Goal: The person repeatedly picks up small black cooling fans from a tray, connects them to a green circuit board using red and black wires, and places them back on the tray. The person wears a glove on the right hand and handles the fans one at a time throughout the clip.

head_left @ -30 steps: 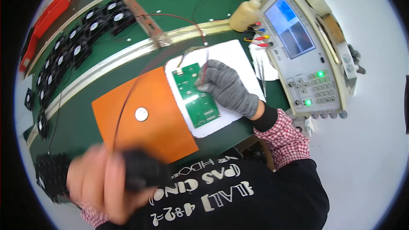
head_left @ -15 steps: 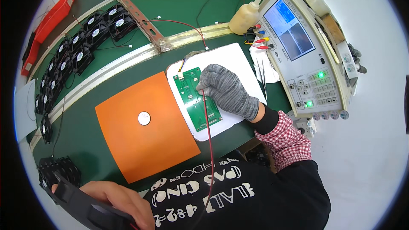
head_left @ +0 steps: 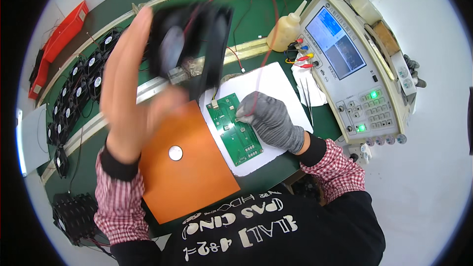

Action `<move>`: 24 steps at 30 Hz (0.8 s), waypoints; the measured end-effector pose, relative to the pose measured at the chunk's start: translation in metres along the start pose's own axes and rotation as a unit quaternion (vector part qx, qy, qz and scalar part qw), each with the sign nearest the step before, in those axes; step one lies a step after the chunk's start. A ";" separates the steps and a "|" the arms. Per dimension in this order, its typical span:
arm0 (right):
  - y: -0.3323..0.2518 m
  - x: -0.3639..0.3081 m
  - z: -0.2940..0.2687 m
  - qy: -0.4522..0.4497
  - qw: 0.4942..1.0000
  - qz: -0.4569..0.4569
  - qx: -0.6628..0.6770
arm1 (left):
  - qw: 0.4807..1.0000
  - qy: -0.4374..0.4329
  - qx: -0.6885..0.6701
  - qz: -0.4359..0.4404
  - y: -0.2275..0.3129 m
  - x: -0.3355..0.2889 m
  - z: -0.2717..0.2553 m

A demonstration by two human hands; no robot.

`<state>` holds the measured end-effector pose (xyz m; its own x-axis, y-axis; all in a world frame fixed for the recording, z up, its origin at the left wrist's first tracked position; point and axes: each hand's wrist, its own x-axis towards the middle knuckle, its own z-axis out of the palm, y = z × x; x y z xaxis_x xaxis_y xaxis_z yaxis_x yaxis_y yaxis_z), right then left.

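My bare left hand (head_left: 128,79), smeared by motion, holds up a black cooling fan (head_left: 170,51) between fingers and thumb, above the far edge of the orange mat. A red wire (head_left: 270,0) runs from the fan in a high loop down to my right hand (head_left: 268,120). That hand, in a grey knitted glove, is closed in a pinch on the wire's end, over the green circuit board (head_left: 231,140). The wire's tip is hidden by the fingers. The board lies on a white sheet (head_left: 290,113), with a cable plugged into its far left corner.
An orange mat (head_left: 197,182) bears a white disc (head_left: 175,153). On the right stand a test instrument (head_left: 335,44), a squeeze bottle (head_left: 285,32) and tweezers (head_left: 306,96) on tissue. Rows of black fans (head_left: 79,91) line the far left; more are stacked (head_left: 74,216) near left.
My left hand has swung the fan up from the lower left to above the mat's far edge. The red wire now loops high. My right hand stays pinched over the board.
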<state>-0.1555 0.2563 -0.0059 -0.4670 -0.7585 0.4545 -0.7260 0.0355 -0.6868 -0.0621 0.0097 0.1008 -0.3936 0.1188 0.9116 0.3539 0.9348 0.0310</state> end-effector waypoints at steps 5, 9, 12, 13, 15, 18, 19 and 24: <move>0.000 0.006 0.004 0.099 0.991 0.005 0.093 | 0.915 -0.237 0.296 -0.139 -0.127 -0.055 0.045; -0.009 0.007 -0.006 0.091 0.996 -0.008 -0.008 | 0.931 -0.272 0.224 -0.095 -0.124 -0.064 0.036; -0.033 0.023 -0.008 0.095 0.982 -0.127 -0.103 | 0.981 -0.166 0.099 -0.019 -0.030 -0.042 0.018; -0.051 0.033 -0.002 0.091 0.979 -0.153 -0.099 | 0.986 -0.138 0.094 0.030 0.003 -0.040 0.004; -0.066 0.038 0.010 0.032 0.976 -0.197 -0.091 | 0.981 -0.158 0.014 0.111 0.049 -0.053 -0.028; -0.062 0.026 0.005 -0.079 0.971 -0.194 -0.117 | 0.957 -0.170 0.234 -0.027 0.067 -0.058 -0.071; -0.053 0.020 -0.002 -0.080 0.965 -0.200 -0.149 | 0.944 -0.150 0.287 -0.070 0.061 -0.055 -0.087; -0.032 0.027 -0.017 -0.058 0.951 -0.086 -0.291 | 0.949 0.074 0.151 -0.266 -0.027 -0.050 -0.157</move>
<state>-0.1538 0.2457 0.0382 -0.2823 -0.8506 0.4436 -0.9587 0.2334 -0.1625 0.0812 -0.0742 0.1188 -0.3170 -0.4254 0.8477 -0.1292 0.9048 0.4057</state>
